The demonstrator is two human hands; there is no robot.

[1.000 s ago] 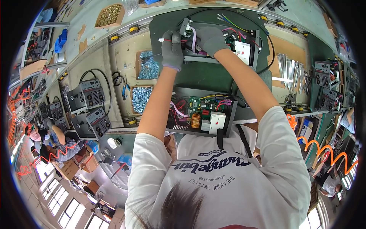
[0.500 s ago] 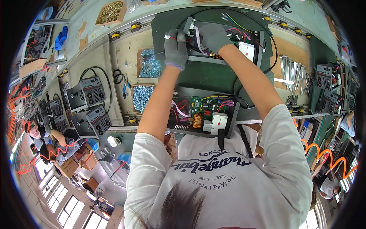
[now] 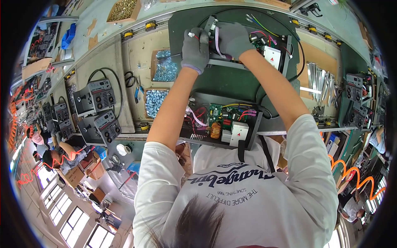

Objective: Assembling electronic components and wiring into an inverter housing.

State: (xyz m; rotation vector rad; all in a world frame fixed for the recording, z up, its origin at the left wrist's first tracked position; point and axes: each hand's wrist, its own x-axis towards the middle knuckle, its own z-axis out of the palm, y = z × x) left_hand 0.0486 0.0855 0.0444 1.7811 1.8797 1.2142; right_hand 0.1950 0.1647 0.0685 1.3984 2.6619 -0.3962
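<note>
Both my hands wear grey gloves and are at the far open metal housing, which holds circuit parts and wires. My left hand is closed at its left end, with a red wire ending in a white plug between the fingers. A thin dark rod shows beside this hand; whether I hold it is unclear. My right hand reaches into the housing beside a lilac ribbon cable; its fingertips are hidden. Nearer to me is a second open housing with a green circuit board and a copper coil.
Left of my arm are boxes of small metal parts, blue-handled pliers and housings with fans. Metal strips lie at right. A black cable loops round the far housing. Orange coiled hoses hang nearby.
My left hand has turned, and the white plug has shifted up and to the right against it. The dark rod now shows beside it. My right hand stays inside the housing.
</note>
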